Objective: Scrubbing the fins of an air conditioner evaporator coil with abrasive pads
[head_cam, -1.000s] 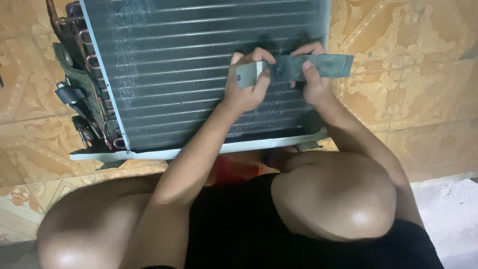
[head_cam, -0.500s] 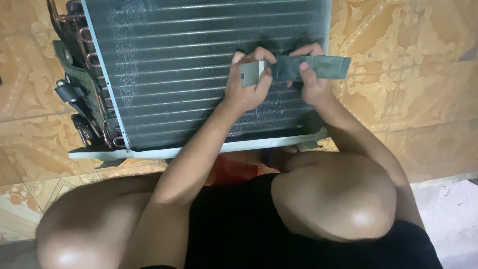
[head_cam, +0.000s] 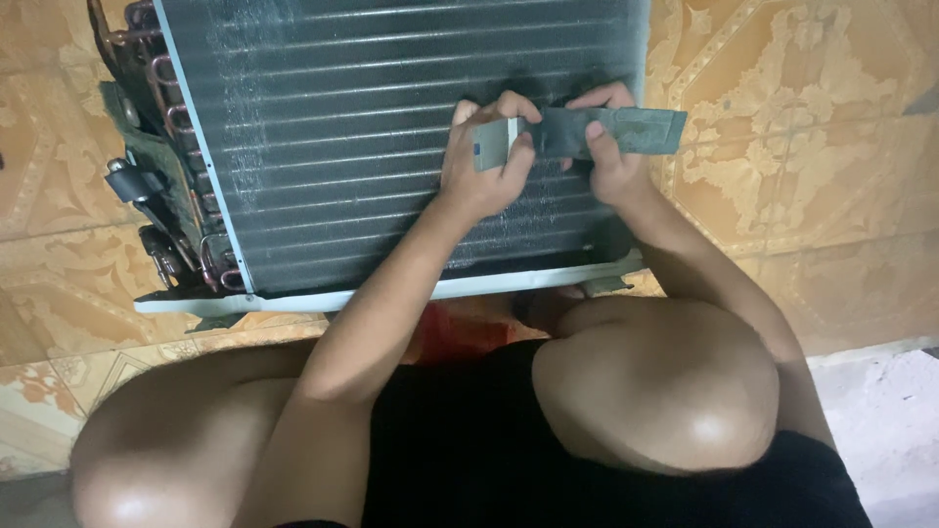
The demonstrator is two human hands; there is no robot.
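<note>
A finned air-conditioner coil (head_cam: 372,147) lies flat on the tiled floor in front of me. Over its right part I hold a grey, dusty strip of stiff folded material (head_cam: 641,130). My left hand (head_cam: 484,166) grips the strip's pale left end, thumb on top. My right hand (head_cam: 606,147) pinches the strip near its middle, and the rest of it juts out to the right past the coil's edge. Both hands hover just above the fins.
Copper tube bends and a black-wrapped pipe (head_cam: 147,186) stick out at the coil's left end. A pale metal rail (head_cam: 391,293) runs along its near edge. My bare knees (head_cam: 665,381) are close below. Patterned tan tiles (head_cam: 812,166) surround everything.
The strip has slid a little to the left through my right hand, so less of it juts out. Both hands stay in nearly the same place.
</note>
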